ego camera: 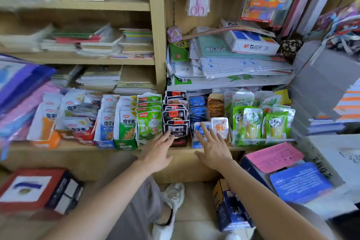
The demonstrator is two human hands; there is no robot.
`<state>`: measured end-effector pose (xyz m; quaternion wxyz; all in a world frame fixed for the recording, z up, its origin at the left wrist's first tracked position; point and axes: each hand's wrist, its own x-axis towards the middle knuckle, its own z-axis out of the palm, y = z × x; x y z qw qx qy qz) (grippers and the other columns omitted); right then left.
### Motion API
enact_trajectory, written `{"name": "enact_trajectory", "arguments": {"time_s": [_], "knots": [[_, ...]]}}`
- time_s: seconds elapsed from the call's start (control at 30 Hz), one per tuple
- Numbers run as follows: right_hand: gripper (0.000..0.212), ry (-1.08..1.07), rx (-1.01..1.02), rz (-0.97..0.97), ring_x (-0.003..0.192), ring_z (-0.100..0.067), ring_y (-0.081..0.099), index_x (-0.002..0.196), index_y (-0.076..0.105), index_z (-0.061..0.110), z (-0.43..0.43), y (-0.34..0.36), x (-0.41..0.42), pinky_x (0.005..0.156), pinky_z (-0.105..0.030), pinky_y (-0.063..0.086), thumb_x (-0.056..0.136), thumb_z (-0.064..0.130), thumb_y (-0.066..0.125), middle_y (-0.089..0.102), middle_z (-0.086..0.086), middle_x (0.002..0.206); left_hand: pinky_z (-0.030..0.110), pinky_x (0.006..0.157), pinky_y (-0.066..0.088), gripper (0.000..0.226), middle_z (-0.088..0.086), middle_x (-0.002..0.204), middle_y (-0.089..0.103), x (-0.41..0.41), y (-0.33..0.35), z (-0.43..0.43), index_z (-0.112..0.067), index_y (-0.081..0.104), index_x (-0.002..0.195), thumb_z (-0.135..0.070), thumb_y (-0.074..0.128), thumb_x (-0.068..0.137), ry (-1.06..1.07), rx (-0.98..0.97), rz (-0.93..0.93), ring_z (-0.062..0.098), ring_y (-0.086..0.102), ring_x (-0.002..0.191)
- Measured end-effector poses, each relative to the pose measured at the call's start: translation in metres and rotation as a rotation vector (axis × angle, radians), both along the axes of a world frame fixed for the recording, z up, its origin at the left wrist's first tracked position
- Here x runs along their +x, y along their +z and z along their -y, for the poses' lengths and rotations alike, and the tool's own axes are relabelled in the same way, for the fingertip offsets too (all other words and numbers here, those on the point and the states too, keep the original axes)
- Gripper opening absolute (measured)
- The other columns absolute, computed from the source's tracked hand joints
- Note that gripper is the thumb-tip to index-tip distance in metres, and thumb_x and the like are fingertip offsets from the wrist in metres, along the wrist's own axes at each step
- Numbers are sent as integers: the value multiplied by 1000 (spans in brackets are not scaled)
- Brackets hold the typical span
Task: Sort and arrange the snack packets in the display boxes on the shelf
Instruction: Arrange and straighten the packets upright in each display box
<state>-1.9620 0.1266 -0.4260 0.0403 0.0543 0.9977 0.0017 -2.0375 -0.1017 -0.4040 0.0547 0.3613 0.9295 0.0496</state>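
Note:
A row of display boxes full of snack packets runs along the low wooden shelf. In the middle stand black packets, blue packets and orange packets. Green rabbit packets sit to their left, green and yellow packets to their right. My left hand reaches with straight fingers to the front black packet. My right hand is spread, its fingertips on the front blue packet. Neither hand holds anything.
White, orange and green packets fill boxes at the left, some lying loose. Stacks of paper and a white box lie above. Cartons stand on the floor: red one left, blue one right. Pink sheet lies right.

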Motion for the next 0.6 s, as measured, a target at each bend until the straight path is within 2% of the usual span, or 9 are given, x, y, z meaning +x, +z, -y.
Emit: {"name": "enact_trajectory", "arguments": {"time_s": [0.1, 0.13, 0.23, 0.3, 0.47, 0.53, 0.6], "knots": [[83, 9, 20, 67, 152, -28, -9, 157, -7, 32, -5, 3, -17, 123, -50, 8, 97, 58, 43, -31, 1, 160, 37, 124, 17, 82, -6, 168, -9, 4, -12, -8, -24, 9, 162, -30, 61, 99, 67, 58, 116, 22, 5, 156], [83, 13, 13, 84, 153, -28, -9, 157, -7, 32, -8, 4, -20, 123, -50, 8, 97, 58, 44, -31, 2, 160, 38, 123, 19, 83, -7, 167, -12, 5, -12, -9, -24, 7, 162, -30, 61, 99, 71, 59, 118, 23, 4, 156], [82, 48, 5, 116, 153, -27, -6, 157, -7, 33, -14, 8, -23, 123, -50, 11, 98, 53, 47, -30, 2, 161, 36, 107, 45, 84, -8, 168, -13, 6, -3, -9, -27, 4, 162, -39, 58, 99, 46, -63, 43, 20, 7, 155], [80, 66, -26, 104, 153, -26, -3, 158, -2, 33, -15, 13, -18, 123, -49, 13, 98, 50, 48, -26, 2, 162, 32, 100, 47, 84, -11, 168, -9, 8, 5, -6, -30, 6, 162, -39, 60, 98, 49, -83, 65, 19, 9, 155], [74, 82, -97, 18, 152, -27, 10, 157, 14, 28, -10, 21, 3, 119, -46, 23, 97, 46, 52, -14, 0, 166, 38, 117, 37, 73, -15, 166, 18, 17, 10, 16, -38, 28, 157, -38, 65, 94, 89, 41, 71, 15, 25, 151], [73, 68, -133, -8, 151, -28, 13, 157, 15, 27, -4, 26, 10, 118, -46, 24, 97, 46, 52, -9, 0, 166, 38, 119, 34, 65, -11, 162, 30, 19, 12, 20, -34, 38, 153, -30, 65, 94, 92, 120, -9, 15, 31, 149], [74, 56, -154, -21, 151, -27, 14, 158, 13, 27, 3, 30, 13, 117, -47, 25, 98, 47, 51, -6, -1, 166, 38, 120, 32, 64, -6, 161, 32, 16, 17, 19, -28, 37, 154, -24, 62, 95, 95, 191, -117, 17, 31, 148]]}}
